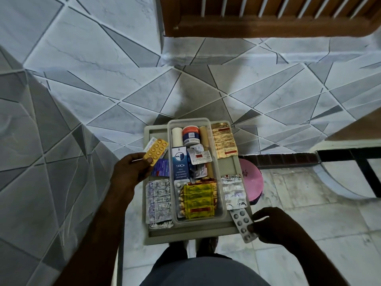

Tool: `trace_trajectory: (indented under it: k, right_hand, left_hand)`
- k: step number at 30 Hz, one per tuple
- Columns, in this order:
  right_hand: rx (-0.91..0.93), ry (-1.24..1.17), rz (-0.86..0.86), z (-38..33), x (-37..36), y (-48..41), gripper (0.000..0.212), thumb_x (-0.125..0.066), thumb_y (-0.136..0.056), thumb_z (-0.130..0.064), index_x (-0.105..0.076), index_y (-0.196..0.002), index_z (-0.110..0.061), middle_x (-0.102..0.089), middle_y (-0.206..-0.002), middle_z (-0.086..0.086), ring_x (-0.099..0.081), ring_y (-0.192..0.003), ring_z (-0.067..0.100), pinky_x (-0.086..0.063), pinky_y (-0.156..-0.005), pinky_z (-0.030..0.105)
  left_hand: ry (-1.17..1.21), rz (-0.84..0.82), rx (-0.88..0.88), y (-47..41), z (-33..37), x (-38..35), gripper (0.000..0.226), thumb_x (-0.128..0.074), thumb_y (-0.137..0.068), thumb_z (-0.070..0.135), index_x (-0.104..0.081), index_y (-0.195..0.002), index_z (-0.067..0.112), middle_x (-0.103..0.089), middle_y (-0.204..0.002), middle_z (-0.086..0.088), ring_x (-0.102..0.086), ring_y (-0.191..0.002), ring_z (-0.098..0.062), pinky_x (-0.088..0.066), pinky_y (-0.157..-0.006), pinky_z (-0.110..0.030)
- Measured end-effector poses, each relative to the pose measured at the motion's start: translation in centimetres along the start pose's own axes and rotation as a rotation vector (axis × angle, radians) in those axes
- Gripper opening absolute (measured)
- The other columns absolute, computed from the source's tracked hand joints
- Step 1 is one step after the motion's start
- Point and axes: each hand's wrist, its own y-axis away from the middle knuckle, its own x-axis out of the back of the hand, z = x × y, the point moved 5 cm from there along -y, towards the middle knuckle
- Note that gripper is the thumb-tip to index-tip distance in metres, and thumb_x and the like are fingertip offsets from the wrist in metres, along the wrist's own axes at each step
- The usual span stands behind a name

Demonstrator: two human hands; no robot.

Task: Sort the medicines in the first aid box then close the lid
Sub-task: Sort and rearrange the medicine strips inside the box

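Box tray (191, 233) is sitting over tiled floor (103, 89). Left hand (132, 168) is pinching orange blister pack (156, 150); right hand (274, 226) is pinching grey blister strip (243, 225).

Orange blister strip (156, 150); yellow sachets (198, 200); grey-triangle tiles (86, 83).

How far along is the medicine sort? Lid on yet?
Partly done. Foil strips lie in piles on the grey tray around the clear box: gold strips, silver strips. In hand: left hand holds an orange blister pack, right hand a silver blister strip. Left: the box holds mixed items, and no lid is on it.
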Motion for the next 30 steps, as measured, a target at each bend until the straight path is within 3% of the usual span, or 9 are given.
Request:
trace_trajectory:
  k: [4, 8, 13, 19, 23, 25, 27, 30]
  right_hand:
    - [0.060, 0.206, -0.070, -1.9, 1.0, 2.6, 0.002, -0.077, -0.078, -0.010, -0.075, -0.079, -0.009, -0.070, -0.061, 0.004, -0.060, -0.047, 0.010, -0.050, -0.052, 0.025]
    - [0.096, 0.124, -0.071, -4.1, 2.5, 4.9, 0.005, -0.074, -0.078, 0.000, -0.077, -0.078, -0.004, -0.071, -0.068, 0.016, -0.062, -0.053, 0.016, -0.052, -0.053, 0.026]
    - [0.299, -0.137, -0.010, -8.2, 2.0, 6.4, 0.010, -0.076, -0.076, -0.006, -0.075, -0.086, -0.008, -0.075, -0.078, 0.013, -0.067, -0.065, 0.020, -0.053, -0.056, 0.024]
    - [0.461, -0.407, -0.002, -13.3, -2.2, 5.5, 0.012, -0.073, -0.080, -0.006, -0.070, -0.092, -0.003, -0.074, -0.084, 0.015, -0.069, -0.069, 0.024, -0.054, -0.056, 0.024]
    - [0.499, -0.461, 0.045, -15.9, -4.0, 3.9, 0.020, -0.075, -0.079, -0.005, -0.067, -0.096, 0.001, -0.073, -0.089, 0.019, -0.071, -0.073, 0.031, -0.061, -0.061, 0.034]
    - [0.559, -0.356, 0.166, -16.5, -4.2, 3.1, 0.024, -0.077, -0.079, -0.012, -0.066, -0.098, -0.003, -0.072, -0.091, 0.015, -0.071, -0.072, 0.026, -0.061, -0.069, 0.038]
    - [0.661, -0.081, 0.338, -16.7, -4.1, 2.5, 0.025, -0.076, -0.081, -0.023, -0.067, -0.101, -0.011, -0.071, -0.094, 0.006, -0.068, -0.079, 0.021, -0.058, -0.075, 0.039]
    - [0.821, 0.290, 0.448, -16.7, -4.8, 2.2, 0.018, -0.066, -0.087, -0.025, -0.066, -0.104, -0.018, -0.066, -0.103, 0.003, -0.061, -0.092, 0.019, -0.047, -0.079, 0.032]
  left_hand:
    - [-0.027, 0.012, -0.047, 0.8, 0.5, -0.5, 0.032, -0.070, -0.084, 0.006, -0.062, -0.115, 0.007, -0.071, -0.101, -0.013, -0.069, -0.078, -0.020, -0.054, -0.052, -0.018]
    - [0.008, -0.033, -0.073, 1.8, 0.9, -1.7, 0.032, -0.068, -0.084, 0.000, -0.060, -0.114, 0.007, -0.071, -0.097, -0.011, -0.070, -0.069, -0.016, -0.055, -0.053, -0.020]
    - [-0.036, -0.146, -0.098, 3.4, 0.7, -4.3, 0.030, -0.068, -0.084, -0.001, -0.059, -0.109, 0.012, -0.072, -0.101, -0.013, -0.071, -0.084, -0.026, -0.058, -0.070, -0.034]
    - [-0.121, -0.193, -0.102, 5.3, -0.8, -7.3, 0.033, -0.066, -0.084, -0.005, -0.056, -0.105, 0.018, -0.071, -0.101, -0.019, -0.070, -0.085, -0.037, -0.058, -0.081, -0.049]
    - [-0.193, -0.164, -0.104, 5.5, -1.1, -8.6, 0.046, -0.080, -0.071, 0.022, -0.056, -0.111, 0.022, -0.072, -0.101, -0.009, -0.072, -0.087, -0.026, -0.058, -0.082, -0.049]
    - [-0.320, -0.168, -0.136, 5.6, -0.9, -9.2, 0.051, -0.080, -0.073, 0.029, -0.055, -0.116, 0.023, -0.070, -0.102, -0.001, -0.068, -0.086, -0.014, -0.058, -0.075, -0.032]
    - [-0.553, -0.140, -0.247, 5.9, -0.5, -9.6, 0.039, -0.075, -0.082, 0.028, -0.059, -0.117, 0.019, -0.064, -0.095, 0.007, -0.063, -0.083, -0.008, -0.045, -0.065, -0.012]
    - [-0.743, -0.106, -0.420, 6.0, 0.3, -9.8, 0.030, -0.068, -0.087, 0.023, -0.065, -0.116, 0.014, -0.064, -0.098, 0.005, -0.061, -0.092, -0.012, -0.038, -0.070, -0.010]
